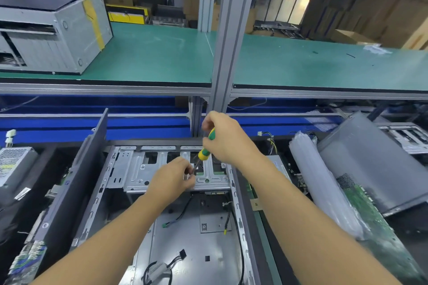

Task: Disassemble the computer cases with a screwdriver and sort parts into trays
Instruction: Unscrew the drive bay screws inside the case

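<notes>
Open computer case (185,227) with screwdriver (203,154) applied, frame centre.
Right grip (222,139) wraps the green-yellow handle; left grip (173,178) pinches the shaft just above the metal bracket (139,176).

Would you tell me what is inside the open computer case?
Inside the open case: a metal drive bracket across the far end and loose black cables on the floor. The left hand covers the screwdriver tip, so any screw is hidden.
</notes>
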